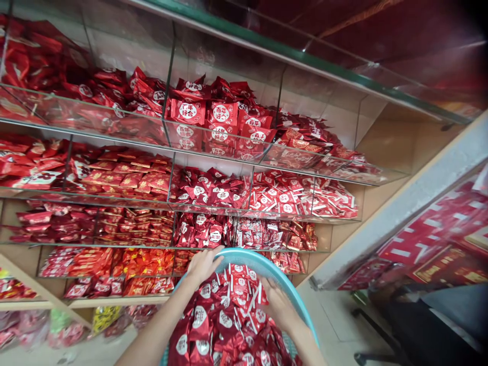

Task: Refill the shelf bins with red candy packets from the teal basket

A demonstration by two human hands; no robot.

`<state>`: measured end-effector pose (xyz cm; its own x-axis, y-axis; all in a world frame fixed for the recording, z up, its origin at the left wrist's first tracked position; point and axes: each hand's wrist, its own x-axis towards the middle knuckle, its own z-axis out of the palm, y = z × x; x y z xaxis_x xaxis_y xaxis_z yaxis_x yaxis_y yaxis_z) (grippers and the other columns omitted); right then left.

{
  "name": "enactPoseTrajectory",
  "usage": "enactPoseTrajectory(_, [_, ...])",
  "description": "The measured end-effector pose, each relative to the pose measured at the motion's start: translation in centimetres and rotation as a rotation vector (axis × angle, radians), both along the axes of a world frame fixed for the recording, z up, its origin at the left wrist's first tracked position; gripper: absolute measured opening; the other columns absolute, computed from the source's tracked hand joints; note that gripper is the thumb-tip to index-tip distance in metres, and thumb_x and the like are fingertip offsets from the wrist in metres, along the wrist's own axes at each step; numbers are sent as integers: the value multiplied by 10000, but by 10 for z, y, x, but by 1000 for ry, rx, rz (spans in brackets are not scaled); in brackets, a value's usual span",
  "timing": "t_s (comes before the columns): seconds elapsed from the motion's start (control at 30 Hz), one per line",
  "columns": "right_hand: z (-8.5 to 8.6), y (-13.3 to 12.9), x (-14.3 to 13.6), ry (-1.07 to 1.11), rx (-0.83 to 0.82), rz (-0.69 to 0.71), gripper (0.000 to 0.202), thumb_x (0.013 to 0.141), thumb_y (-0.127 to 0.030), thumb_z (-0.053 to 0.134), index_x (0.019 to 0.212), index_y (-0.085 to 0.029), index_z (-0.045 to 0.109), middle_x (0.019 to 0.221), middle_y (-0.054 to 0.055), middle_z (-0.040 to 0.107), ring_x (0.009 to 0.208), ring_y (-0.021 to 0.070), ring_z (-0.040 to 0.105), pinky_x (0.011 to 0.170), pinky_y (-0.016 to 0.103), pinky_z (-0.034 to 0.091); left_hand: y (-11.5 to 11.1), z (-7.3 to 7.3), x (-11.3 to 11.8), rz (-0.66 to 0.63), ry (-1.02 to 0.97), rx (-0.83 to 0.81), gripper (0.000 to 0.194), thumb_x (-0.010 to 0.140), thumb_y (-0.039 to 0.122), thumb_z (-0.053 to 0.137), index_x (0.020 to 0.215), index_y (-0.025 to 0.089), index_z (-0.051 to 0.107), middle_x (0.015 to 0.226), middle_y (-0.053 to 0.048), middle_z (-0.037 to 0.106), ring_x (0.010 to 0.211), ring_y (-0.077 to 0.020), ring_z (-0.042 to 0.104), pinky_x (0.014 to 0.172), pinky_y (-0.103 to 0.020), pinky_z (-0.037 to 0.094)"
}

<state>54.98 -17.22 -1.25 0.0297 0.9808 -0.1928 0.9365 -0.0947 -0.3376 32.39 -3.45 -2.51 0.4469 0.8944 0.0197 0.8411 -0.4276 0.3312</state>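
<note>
Both of the person's bare arms reached forward: the left hand [203, 265] lay back-up across the far left rim of a blue basket [294, 295], fingers stretched ahead, though whether they clasped the rim could not be told, while the blurred right hand [280, 304] dipped inside the right wall, its fingers beside red packets [224, 319], and whether they pinched any was unclear. The packets filled the basket between and below the hands, their white badges marked with dark characters. Beyond the hands, on glass-fronted shelves [392, 137], red sachets [187, 112] read "百年好合".
</note>
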Motion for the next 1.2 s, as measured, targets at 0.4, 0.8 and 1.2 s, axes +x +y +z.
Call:
enactPoseTrajectory(0.4, [12,7,16,59,18,23,464,649,-119,451,1106,-192,462,1095,77,566,1061,211,480,872,286,347,0,0,0,-4,4,12,478,838,540,233,1251,355,386,928,-53,654,857,-217,605,733,-310,430])
enactPoseTrajectory(0.8, [-13,16,12,-89,112,-130,497,731,-219,493,1215,-151,403,1161,123,524,1030,236,512,836,287,385,0,-5,0,8,8,16,491,839,535,232,1271,344,362,917,-59,646,868,-222,593,742,-318,425])
enactPoseTrajectory(1.2, [2,14,1,-235,198,-137,411,761,-256,495,1158,-160,452,1116,112,549,1053,239,493,873,310,365,1,-6,0,4,-5,15,472,839,531,245,1250,348,387,916,-52,651,861,-216,600,732,-307,426])
